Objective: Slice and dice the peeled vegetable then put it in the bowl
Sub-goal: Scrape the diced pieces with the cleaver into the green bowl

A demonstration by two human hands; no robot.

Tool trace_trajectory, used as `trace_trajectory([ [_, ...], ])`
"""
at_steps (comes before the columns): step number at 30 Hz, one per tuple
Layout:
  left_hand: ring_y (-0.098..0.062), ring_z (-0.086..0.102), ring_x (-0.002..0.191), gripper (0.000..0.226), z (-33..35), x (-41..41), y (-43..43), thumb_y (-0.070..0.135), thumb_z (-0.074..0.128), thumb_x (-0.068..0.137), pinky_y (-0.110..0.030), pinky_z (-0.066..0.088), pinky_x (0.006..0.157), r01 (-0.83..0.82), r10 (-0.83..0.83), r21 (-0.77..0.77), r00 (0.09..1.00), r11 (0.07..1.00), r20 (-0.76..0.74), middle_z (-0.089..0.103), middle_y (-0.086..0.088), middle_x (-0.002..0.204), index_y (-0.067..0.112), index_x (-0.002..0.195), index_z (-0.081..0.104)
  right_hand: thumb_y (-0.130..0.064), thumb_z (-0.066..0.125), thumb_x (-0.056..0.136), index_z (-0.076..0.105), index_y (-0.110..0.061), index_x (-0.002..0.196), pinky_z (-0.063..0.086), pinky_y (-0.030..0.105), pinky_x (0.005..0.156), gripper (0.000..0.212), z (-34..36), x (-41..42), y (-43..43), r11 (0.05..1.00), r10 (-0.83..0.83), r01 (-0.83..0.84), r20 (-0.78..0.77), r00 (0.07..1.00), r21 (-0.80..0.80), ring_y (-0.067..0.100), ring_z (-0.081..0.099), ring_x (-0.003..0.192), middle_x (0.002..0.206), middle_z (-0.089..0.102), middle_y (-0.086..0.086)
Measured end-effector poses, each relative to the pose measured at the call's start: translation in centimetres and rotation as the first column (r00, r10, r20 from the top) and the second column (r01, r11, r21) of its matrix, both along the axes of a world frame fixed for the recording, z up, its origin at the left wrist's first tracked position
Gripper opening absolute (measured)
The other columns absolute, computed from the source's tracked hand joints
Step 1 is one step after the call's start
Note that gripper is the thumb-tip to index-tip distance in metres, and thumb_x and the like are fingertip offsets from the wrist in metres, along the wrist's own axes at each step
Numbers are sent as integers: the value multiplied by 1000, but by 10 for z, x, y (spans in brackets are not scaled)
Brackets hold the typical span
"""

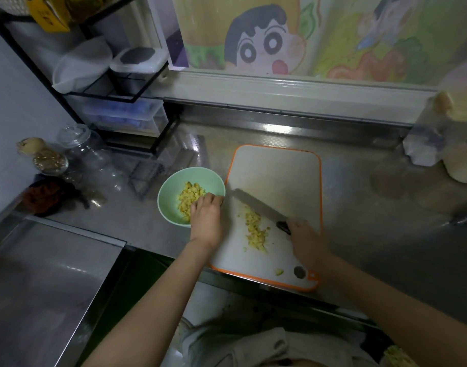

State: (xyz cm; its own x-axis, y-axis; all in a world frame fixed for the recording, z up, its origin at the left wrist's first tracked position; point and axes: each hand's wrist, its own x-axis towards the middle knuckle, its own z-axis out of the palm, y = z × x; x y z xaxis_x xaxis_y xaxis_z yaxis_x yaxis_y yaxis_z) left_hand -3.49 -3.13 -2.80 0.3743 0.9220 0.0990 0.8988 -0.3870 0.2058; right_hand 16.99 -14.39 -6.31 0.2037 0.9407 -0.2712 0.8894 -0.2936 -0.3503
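A mint-green bowl (pixel 168 192) stands on the steel counter, left of the board, with yellow diced vegetable (pixel 187 198) inside. My left hand (pixel 207 215) hangs over the bowl's right rim, fingers curled downward above the pieces; whether they hold anything is hidden. On the white, orange-edged cutting board (pixel 277 170) lies a strip of diced vegetable (pixel 256 230). My right hand (pixel 305 237) grips the black handle of a knife (pixel 256 203), whose blade lies on the board just behind the dice. One stray piece (pixel 279 272) sits near the board's front edge.
A black wire rack with plastic containers (pixel 126 115) stands at the back left. Glass jars (pixel 84 152) crowd the counter's left end. A pale pot (pixel 460 165) sits far right. The counter's front edge runs just under the board, and a steel surface (pixel 47 282) lies at lower left.
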Motion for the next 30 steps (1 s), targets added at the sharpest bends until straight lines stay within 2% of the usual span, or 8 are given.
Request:
trace_trajectory([
  [4, -29, 43, 111, 48, 1, 4, 0, -1, 50, 81, -37, 26, 92, -1, 1, 1, 999, 1000, 53, 49, -11, 119, 13, 127, 51, -13, 39, 101, 31, -11, 143, 28, 23, 104, 43, 3, 5, -4, 999, 24, -25, -55, 998, -20, 21, 37, 131, 144, 37, 8],
  [8, -33, 51, 86, 43, -3, 9, -12, 1, 43, 69, -39, 40, 75, 81, -100, 131, 985, 988, 141, 54, -15, 94, 6, 109, 59, -9, 40, 99, 41, -7, 138, 39, 33, 93, 39, 10, 28, 6, 988, -118, 128, -123, 985, 81, 30, 49, 115, 131, 47, 15],
  [12, -26, 53, 77, 38, -17, 4, -25, 10, 36, 69, -30, 28, 70, 246, -254, 110, 965, 963, 66, 55, -8, 82, 10, 98, 61, -7, 42, 98, 41, -1, 137, 42, 38, 89, 40, 15, 45, 33, 968, -235, 240, -68, 970, 71, 36, 52, 112, 127, 47, 20],
  [15, -30, 56, 103, 46, -28, -1, -28, 2, 41, 78, -31, 34, 91, 291, -284, -70, 955, 954, 90, 58, -13, 111, 6, 121, 56, -5, 40, 98, 42, 1, 132, 44, 40, 91, 35, 18, 49, 53, 967, -252, 252, -15, 968, 39, 37, 51, 114, 126, 44, 20],
  [17, -29, 39, 127, 52, -33, -5, -32, 1, 42, 86, -32, 29, 106, 266, -252, -173, 963, 948, 99, 43, -15, 137, 5, 137, 40, -3, 36, 99, 37, 0, 136, 41, 36, 95, 37, 19, 46, 61, 976, -216, 217, 24, 976, -1, 35, 47, 118, 131, 41, 20],
  [19, -27, 29, 135, 52, -36, -8, -34, 5, 40, 90, -31, 23, 111, 202, -193, -232, 979, 951, 64, 32, -14, 146, 5, 141, 31, -2, 34, 100, 35, -2, 139, 39, 36, 96, 40, 16, 41, 64, 984, -177, 177, 15, 984, -17, 35, 46, 119, 134, 40, 21],
  [26, -36, 43, 112, 29, -45, -14, -38, 2, 41, 90, -37, 36, 95, 45, 6, -310, 987, 950, 162, 44, -22, 119, -3, 118, 45, -5, 39, 99, 31, -10, 143, 39, 28, 85, 45, 3, 23, 30, 996, 75, -73, 42, 996, -42, 27, 47, 115, 133, 45, 14],
  [30, -38, 44, 105, 20, -53, -8, -39, 2, 40, 90, -40, 38, 91, 0, 61, -294, 978, 956, 198, 43, -24, 114, -6, 108, 43, -10, 37, 100, 25, -15, 147, 36, 28, 96, 49, 3, 32, 6, 986, 160, -155, 113, 981, -59, 23, 40, 126, 143, 38, 8],
])
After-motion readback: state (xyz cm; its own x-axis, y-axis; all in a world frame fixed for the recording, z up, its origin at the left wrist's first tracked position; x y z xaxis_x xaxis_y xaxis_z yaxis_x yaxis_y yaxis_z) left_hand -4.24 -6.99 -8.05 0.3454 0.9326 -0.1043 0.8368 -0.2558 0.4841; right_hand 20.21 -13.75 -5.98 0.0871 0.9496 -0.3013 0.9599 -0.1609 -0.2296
